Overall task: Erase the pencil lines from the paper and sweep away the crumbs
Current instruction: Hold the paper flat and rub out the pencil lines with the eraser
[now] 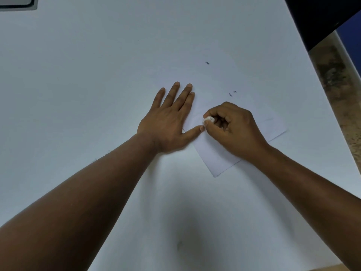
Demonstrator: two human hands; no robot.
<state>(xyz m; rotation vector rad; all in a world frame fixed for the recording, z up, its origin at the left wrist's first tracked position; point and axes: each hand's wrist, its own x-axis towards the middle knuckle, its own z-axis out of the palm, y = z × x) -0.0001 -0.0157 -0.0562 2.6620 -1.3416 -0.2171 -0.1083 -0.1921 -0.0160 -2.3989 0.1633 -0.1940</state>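
A white sheet of paper lies tilted on the white table, right of centre. My left hand lies flat with straight fingers, pressing the paper's left edge down. My right hand pinches a small white eraser between thumb and fingers, its tip on the paper beside my left thumb. A faint pencil line shows near the paper's right corner. Dark eraser crumbs lie on the paper above my right hand, and another crumb sits farther back.
The table's right edge runs diagonally, with a speckled floor beyond it. A dark object fills the top right corner. A dark-edged item sits at the top left corner.
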